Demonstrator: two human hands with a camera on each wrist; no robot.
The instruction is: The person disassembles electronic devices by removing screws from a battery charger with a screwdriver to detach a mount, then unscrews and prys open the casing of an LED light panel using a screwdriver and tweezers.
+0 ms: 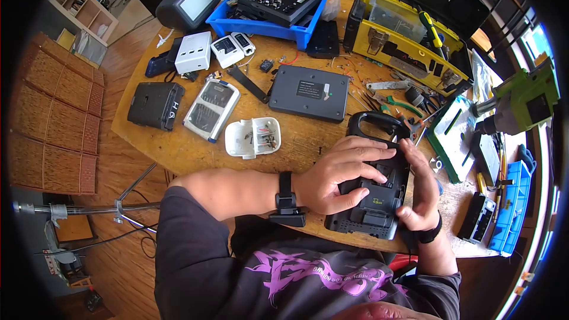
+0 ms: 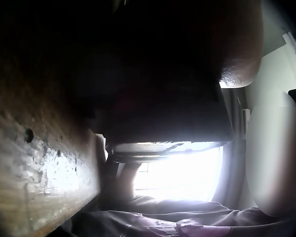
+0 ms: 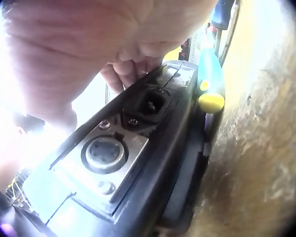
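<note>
A black battery charger point(image 1: 377, 202) with a carry handle point(image 1: 376, 120) lies on the table in front of my torso in the head view. My left hand point(image 1: 347, 175) rests across its top face, fingers straight and spread, the thumb near the battery mount. Along the right edge lies my right hand point(image 1: 422, 186), its fingers stretched toward the handle end and the thumb by the near right side. In the right wrist view the charger's side shows a round multi-pin socket point(image 3: 106, 154) and a power inlet point(image 3: 150, 106). The left wrist view is mostly dark.
Beside the charger's side stands a blue-and-yellow tool handle point(image 3: 211, 81). Pliers point(image 1: 403, 106) and loose tools lie beyond it, before a yellow toolbox point(image 1: 403, 59). A grey flat box point(image 1: 309, 93), a white parts tray point(image 1: 240, 136) and a green drill point(image 1: 524, 101) surround the work.
</note>
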